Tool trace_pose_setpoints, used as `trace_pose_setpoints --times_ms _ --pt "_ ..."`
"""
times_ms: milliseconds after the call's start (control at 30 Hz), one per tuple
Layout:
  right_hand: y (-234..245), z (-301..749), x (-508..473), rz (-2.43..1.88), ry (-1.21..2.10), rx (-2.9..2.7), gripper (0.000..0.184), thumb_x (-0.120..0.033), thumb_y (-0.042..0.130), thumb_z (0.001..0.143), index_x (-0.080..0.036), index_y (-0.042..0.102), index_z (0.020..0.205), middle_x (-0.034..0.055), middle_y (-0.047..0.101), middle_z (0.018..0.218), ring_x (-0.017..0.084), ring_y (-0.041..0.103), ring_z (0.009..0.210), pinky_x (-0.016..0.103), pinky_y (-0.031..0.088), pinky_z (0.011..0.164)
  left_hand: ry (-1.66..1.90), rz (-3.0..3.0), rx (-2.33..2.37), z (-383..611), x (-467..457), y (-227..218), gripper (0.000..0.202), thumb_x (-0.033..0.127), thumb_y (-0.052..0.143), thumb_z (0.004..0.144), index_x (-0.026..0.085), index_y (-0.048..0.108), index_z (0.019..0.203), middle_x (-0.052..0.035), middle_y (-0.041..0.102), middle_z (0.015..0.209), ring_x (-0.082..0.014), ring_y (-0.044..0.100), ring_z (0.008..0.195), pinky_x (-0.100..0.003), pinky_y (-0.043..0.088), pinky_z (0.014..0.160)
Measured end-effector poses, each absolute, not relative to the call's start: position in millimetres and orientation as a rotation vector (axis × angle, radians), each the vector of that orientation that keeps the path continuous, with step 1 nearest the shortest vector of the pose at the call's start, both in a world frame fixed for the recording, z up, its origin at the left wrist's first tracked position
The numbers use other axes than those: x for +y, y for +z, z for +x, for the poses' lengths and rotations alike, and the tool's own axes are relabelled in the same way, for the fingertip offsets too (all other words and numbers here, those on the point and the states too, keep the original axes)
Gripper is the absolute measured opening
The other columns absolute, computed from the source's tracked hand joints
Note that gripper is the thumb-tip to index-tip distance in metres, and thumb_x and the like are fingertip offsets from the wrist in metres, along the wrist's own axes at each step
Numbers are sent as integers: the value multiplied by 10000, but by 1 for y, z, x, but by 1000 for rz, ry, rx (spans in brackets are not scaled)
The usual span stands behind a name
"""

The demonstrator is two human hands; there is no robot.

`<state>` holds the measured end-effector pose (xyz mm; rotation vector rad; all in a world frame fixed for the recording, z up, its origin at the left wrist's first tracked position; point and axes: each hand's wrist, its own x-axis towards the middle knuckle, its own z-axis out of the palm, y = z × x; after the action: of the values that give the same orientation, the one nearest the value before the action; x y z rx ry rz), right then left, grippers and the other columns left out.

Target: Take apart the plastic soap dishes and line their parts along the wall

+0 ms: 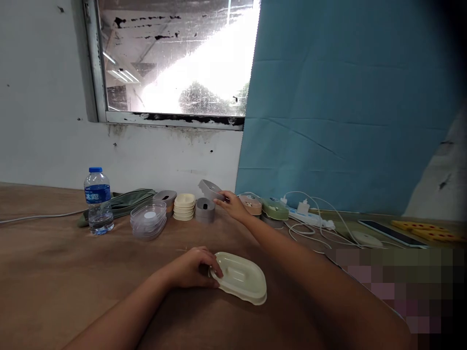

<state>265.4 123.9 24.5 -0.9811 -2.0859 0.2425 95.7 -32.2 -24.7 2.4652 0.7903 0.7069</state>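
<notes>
My left hand (pixel 197 267) pinches the left end of a cream oval plastic tray (pixel 242 277) with a raised middle, just above or on the brown table. Stretched farther forward, my right hand (pixel 231 205) grips the right end of a grey oval plastic piece (pixel 209 187), which is tilted over a shorter grey ring-like piece (pixel 205 210). Left of these stand a stack of small cream trays (pixel 184 208), a darker grey piece (pixel 165 196) with a slot, and a stack of clear lids (pixel 148 221). A pink piece (pixel 251 203) and a green piece (pixel 275 209) sit right of my right hand.
A water bottle (pixel 98 201) stands at the left, by a dark green pouch (pixel 127 203). White cables and a power strip (pixel 310 217) lie at the right, near a phone (pixel 392 233) and yellow parts (pixel 425 229). A wall with a window and blue cloth rises behind.
</notes>
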Motion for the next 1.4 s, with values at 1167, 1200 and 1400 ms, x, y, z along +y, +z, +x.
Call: trace_pose_setpoints --times_ms 1167,1200,1400 --pt "-29 374 -24 -567 352 -2596 419 -339 721 546 -171 511 868 104 488 1141 261 383 1173 356 327 957 625 2329 1064 93 -36 -23 586 338 721 569 217 467 1083 -43 504 1080 -221 483 996 -358 403 871" --pt "-28 374 -24 -557 313 -2613 411 -341 715 555 -173 519 875 104 490 1142 263 375 1182 359 329 958 609 2342 1050 92 -37 -21 613 347 731 553 220 463 1089 -42 502 1085 -223 485 993 -357 406 867" --pt "-23 376 -24 -499 188 -2724 444 -388 704 566 -164 544 913 114 504 1149 283 340 1214 394 294 998 629 2473 1040 86 -32 -18 435 412 573 735 222 473 1113 -52 518 1117 -213 481 1040 -340 388 899"
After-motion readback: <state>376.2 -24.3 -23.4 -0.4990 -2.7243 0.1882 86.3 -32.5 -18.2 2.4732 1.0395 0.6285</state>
